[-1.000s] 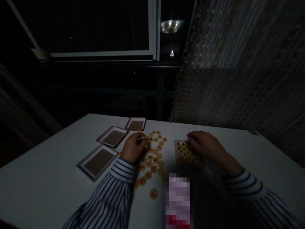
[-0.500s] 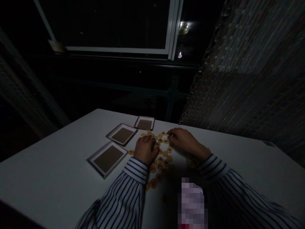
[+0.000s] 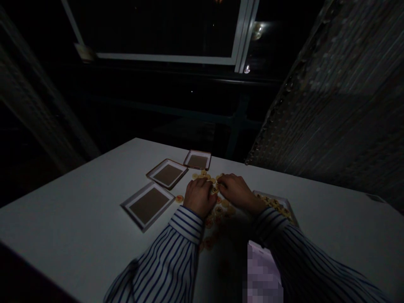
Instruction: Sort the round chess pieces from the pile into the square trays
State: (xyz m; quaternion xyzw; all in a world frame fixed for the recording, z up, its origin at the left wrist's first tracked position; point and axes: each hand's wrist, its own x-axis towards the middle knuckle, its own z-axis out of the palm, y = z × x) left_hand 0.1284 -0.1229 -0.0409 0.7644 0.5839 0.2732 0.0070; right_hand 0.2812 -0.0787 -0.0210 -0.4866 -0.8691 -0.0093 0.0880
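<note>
Round wooden Chinese chess pieces (image 3: pixel 218 209) with red or black characters lie in a loose group on the white table (image 3: pixel 94 198). My left hand (image 3: pixel 199 195) rests over the group's left side, fingers bent downward and thumb apart from them, with a piece (image 3: pixel 215 190) showing beside the gap. Opposite it, my right hand (image 3: pixel 236 190) reaches in from the right with its fingers curled together at the pieces. What its fingertips pinch is mostly hidden, but it looks like a chess piece. One red-marked piece (image 3: pixel 179 198) lies apart, left of my left hand.
Three shallow trays stand left of the pieces: a near tray (image 3: pixel 125 206), a middle tray (image 3: pixel 148 173) and a far tray (image 3: pixel 210 160). Another tray (image 3: pixel 293 216) with several pieces sits partly behind my right forearm. A pixelated patch (image 3: pixel 263 273) covers something at the near edge.
My right hand has moved left and nearer to my left hand. The tray of pieces behind my right forearm has come into sight. The view has shifted slightly.
</note>
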